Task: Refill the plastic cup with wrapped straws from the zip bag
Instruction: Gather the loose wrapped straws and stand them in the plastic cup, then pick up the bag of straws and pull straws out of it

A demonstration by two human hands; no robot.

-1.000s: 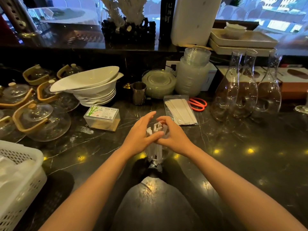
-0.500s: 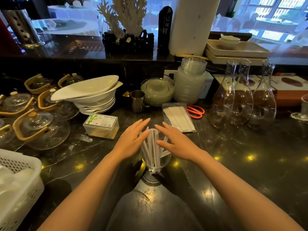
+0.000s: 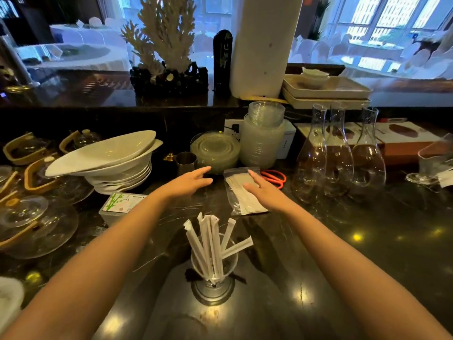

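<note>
Your right hand [image 3: 263, 192] is the nearer one to the zip bag [image 3: 242, 190]: it hovers over the bag's right half, fingers spread and loose, holding nothing. Whether the palm already touches the plastic you cannot tell from this angle. Your left hand [image 3: 188, 184] floats just left of the bag, also spread and empty, above the dark counter [image 3: 343, 241].

The bag lies flat, its long axis running away from you and leaning slightly left, zip edge at the far end. The wrapped straws [image 3: 241, 195] inside lie along that same axis, so you would draw them out toward the far end, or lift the whole bag first.

The plastic cup [image 3: 214, 271] stands upright well behind both hands, close to your body, with a loose fan of wrapped straws in it and room for more.

Your right hand covers part of the bag, and the zip appears shut, though glare leaves that uncertain. The orange scissors [image 3: 275, 176] lie just beyond the bag's right side.
</note>
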